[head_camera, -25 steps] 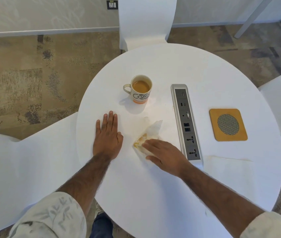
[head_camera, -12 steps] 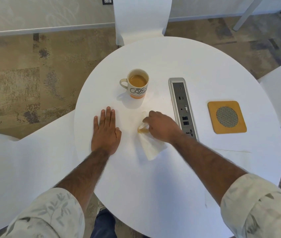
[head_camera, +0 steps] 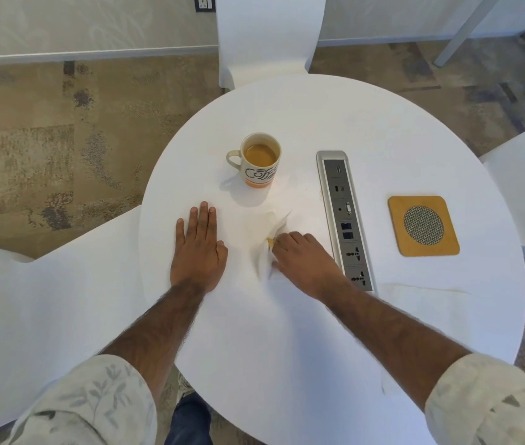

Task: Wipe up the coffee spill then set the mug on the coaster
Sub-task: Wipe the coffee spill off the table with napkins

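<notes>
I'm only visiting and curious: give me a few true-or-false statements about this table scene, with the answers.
1. The mug stands on the coaster. False: it stands on the bare table, with the socket strip between it and the coaster.
2. The left hand lies flat on the table. True.
3. The mug is empty. False: it holds brown coffee.
4. The right hand grips a coffee-stained tissue. True.
5. Nothing sits on the coaster. True.
</notes>
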